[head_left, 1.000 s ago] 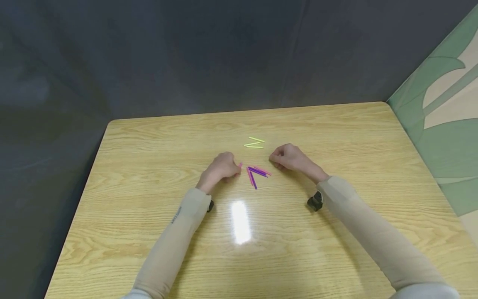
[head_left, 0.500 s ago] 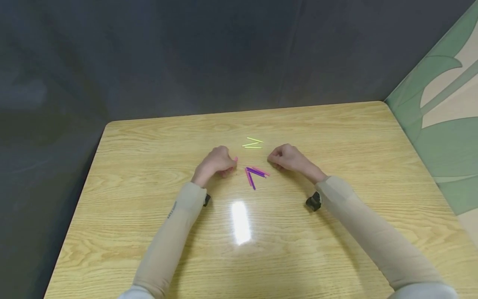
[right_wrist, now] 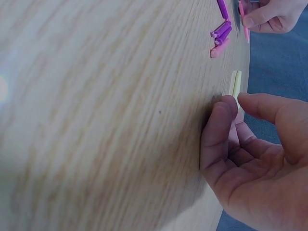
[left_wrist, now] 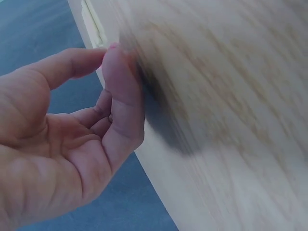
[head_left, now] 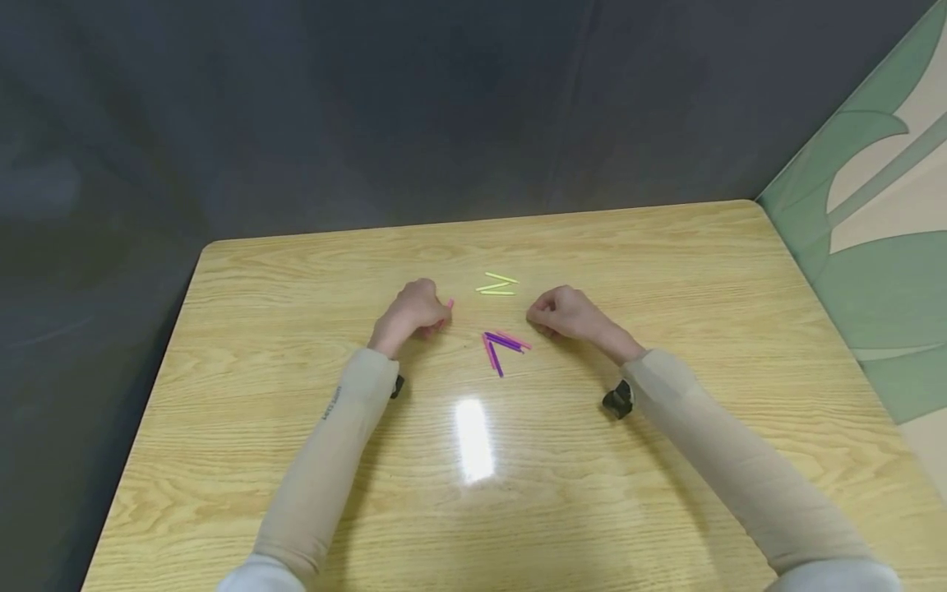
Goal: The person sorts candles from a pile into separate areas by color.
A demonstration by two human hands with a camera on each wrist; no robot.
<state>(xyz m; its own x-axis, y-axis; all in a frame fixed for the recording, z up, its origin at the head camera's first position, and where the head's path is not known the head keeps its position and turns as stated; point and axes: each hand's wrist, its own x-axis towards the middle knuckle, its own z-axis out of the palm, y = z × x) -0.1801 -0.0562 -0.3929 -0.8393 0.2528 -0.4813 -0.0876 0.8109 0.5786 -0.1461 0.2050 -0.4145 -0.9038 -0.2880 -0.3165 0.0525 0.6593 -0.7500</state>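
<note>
My left hand (head_left: 414,311) pinches a thin pink stick (head_left: 450,303) between thumb and fingertips, left of the middle of the table. In the right wrist view that stick (right_wrist: 243,21) points across the fingers. Several purple and pink sticks lie in a loose pile, among them a purple stick (head_left: 496,360) and a pink stick (head_left: 525,344). Beyond them lie several yellow sticks (head_left: 499,293) in a zigzag. My right hand (head_left: 564,312) rests low at the table, right of both groups. Its fingers are loosely curled, with a gap between thumb and forefinger and nothing held.
The wooden table (head_left: 592,493) has a bright light reflection near its middle. A dark curtain (head_left: 444,107) hangs behind the far edge. On the right stands a leaf-patterned green and cream panel (head_left: 888,288). A small black device (head_left: 618,400) sits at the right wrist.
My left hand has moved left and slightly away from me, taking the pink stick from beside the purple and pink pile. The right hand stays nearly still.
</note>
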